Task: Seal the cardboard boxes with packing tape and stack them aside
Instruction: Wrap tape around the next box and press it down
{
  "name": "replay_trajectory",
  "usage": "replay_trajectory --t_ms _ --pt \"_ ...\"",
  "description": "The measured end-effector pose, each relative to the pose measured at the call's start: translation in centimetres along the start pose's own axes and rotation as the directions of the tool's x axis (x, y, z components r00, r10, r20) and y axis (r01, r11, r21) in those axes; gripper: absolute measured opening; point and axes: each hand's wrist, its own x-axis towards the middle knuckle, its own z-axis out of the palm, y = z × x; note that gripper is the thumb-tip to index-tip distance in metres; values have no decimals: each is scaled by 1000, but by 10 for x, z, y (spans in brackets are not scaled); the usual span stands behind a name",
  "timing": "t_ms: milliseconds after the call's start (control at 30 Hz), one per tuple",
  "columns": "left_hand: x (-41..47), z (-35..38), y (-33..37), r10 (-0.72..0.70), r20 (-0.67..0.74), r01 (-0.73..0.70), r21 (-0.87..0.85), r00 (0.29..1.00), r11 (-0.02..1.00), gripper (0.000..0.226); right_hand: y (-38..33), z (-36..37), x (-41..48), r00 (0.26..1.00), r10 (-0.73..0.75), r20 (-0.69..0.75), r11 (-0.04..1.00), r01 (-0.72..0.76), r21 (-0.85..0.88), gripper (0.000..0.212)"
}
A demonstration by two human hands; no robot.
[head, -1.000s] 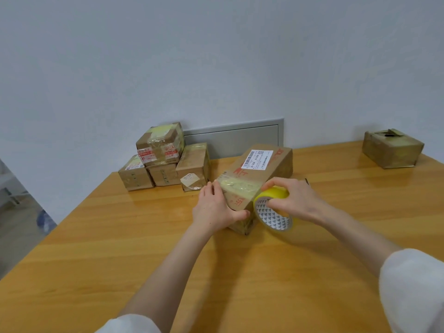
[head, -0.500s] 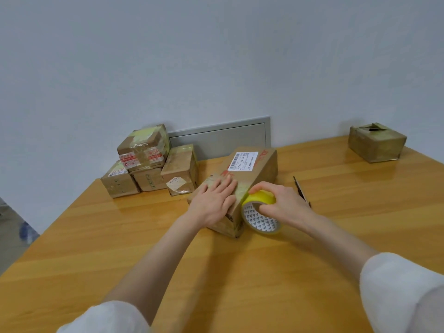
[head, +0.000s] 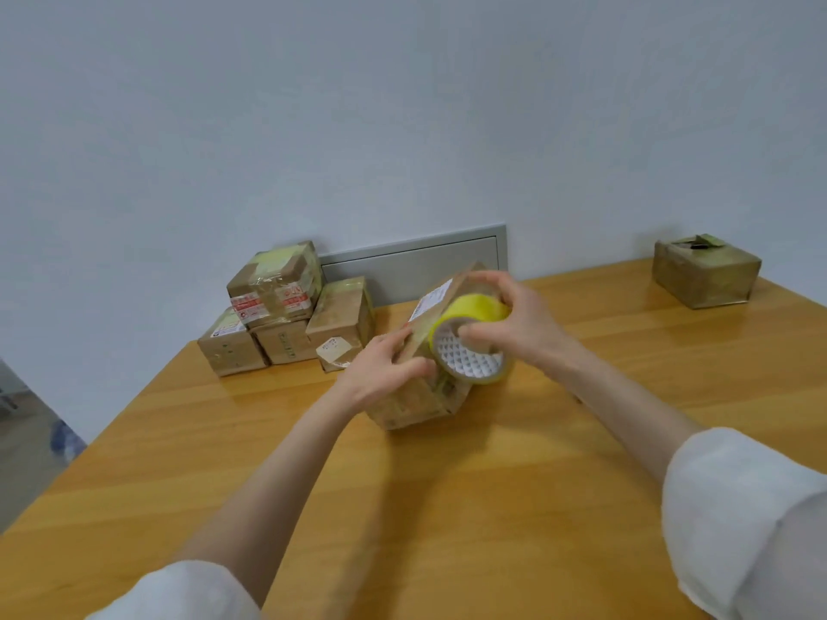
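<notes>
Head: right grip (head: 521, 326) holds tape (head: 475, 306) against box (head: 414, 402).

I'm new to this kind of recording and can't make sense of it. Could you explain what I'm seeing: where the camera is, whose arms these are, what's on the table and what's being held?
There is no machine here. These are a person's two bare arms, filmed by one wide-angle camera worn on their head, looking forward and down. On the wooden table lies a cardboard box. The left hand holds its near end, fingers curled over the edge, while the right hand grips a yellow tape roll right beside it. At the back left, by the wall, four taped boxes sit in a pile, one on top. Another small box stands alone at the far right.
</notes>
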Motion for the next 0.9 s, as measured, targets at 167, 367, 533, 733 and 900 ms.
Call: replay_trajectory --t_ms 167,367,533,733,900 --pt "-15 -5 -16 -197 101 220 -521 975 825 24 -23 19 14 992 -128 -24 985 130 114 54" --pt "-32 10 -13 -35 -311 -61 -296 950 953 94 -30 51 32 993 -122 2 991 122 61 50" --pt "-32 28 -2 -33 -433 36 -1 901 999 132 -28 62 36 993 -119 18 993 118 30 56" --pt "-26 27 5 -37 -448 135 188 893 973 115 -27 60 38 989 -136 58 991 137 -14 63" --pt "-25 16 6 -42 -369 121 193 929 974 88 -33 59 41 986 -150 74 982 157 -108 63"
